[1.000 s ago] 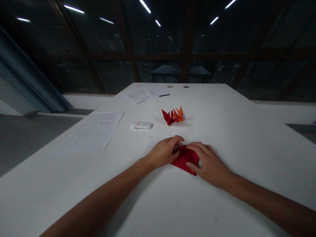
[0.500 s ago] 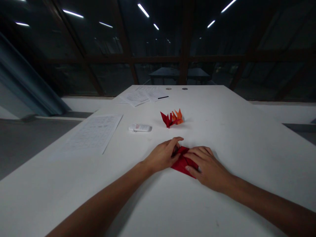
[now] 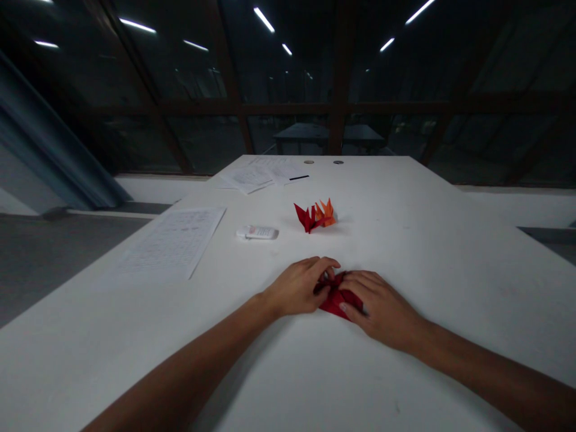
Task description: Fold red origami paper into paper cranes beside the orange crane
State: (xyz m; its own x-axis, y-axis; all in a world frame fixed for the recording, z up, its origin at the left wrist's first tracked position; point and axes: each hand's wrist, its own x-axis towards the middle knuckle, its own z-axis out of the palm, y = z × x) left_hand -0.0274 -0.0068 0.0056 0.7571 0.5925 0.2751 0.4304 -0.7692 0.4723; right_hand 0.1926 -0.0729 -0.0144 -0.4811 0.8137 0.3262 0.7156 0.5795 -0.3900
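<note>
A folded piece of red paper (image 3: 334, 305) lies on the white table between my hands. My left hand (image 3: 302, 287) pinches its left side with curled fingers, hiding that edge. From the right, my right hand (image 3: 375, 306) rests over the paper, its fingers on the upper part and its thumb at the lower edge. Beyond them stand a red folded paper figure (image 3: 308, 219) and an orange one (image 3: 327, 212), close together.
A white oblong item (image 3: 257, 233) lies left of the figures. A printed sheet (image 3: 168, 245) is at the left, more papers (image 3: 252, 176) and a black strip (image 3: 299, 177) farther back. Two round discs sit near the table's far edge (image 3: 373, 157).
My left hand's fingers have curled in more, and the red paper's left part is drawn up and less spread. My right hand has barely moved. The view has shifted slightly.
</note>
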